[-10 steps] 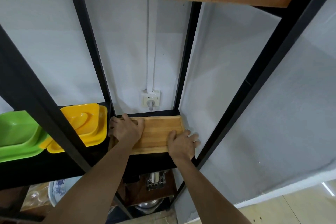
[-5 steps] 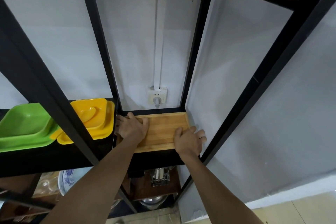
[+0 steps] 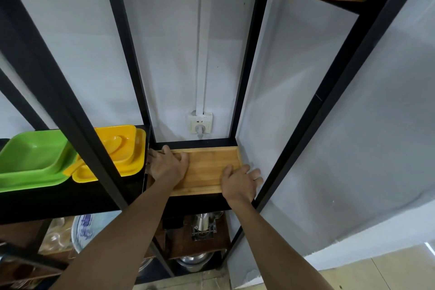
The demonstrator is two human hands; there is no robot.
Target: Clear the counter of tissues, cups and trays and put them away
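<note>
Both hands, left hand (image 3: 168, 167) and right hand (image 3: 239, 183), spread flat on the wooden tray (image 3: 207, 169), seating it on the black shelf (image 3: 200, 201); next, let go

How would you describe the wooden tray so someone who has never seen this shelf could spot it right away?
Find the black metal shelving rack against the pale wall, then the narrow right-hand bay below the wall socket. The wooden tray lies flat there under the left hand and right hand. Unlike the yellow dish and green dish left of it, it is plain light wood.
</note>
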